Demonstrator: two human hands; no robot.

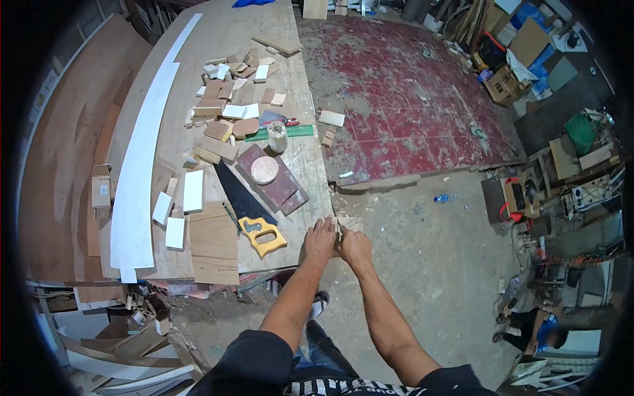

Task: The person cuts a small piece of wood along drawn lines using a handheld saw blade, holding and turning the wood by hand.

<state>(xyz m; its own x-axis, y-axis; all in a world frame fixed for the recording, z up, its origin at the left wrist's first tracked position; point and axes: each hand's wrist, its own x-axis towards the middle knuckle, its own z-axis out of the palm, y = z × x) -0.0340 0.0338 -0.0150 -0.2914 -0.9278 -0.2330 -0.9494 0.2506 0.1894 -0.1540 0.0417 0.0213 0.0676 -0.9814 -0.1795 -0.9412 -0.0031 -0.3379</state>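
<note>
At the right front corner of the wooden workbench [300,228], my left hand [320,239] lies flat with its fingers stretched out. Close beside it, at the bench edge, my right hand [355,247] has its fingers closed; whatever it may hold is too small to make out. A handsaw with a yellow handle [273,247] rests on the bench left of my left hand. Behind the saw handle is a dark red block [288,196] with a round wooden disc [264,170] on it. A glass jar [277,137] stands near a green ruler [300,131].
Many wood offcuts [214,109] are piled on the bench, left of the jar. A long white strip [140,165] runs along its left side. Scrap wood [125,360] lies at lower left. Another person [549,332] is at the lower right, near cluttered shelves.
</note>
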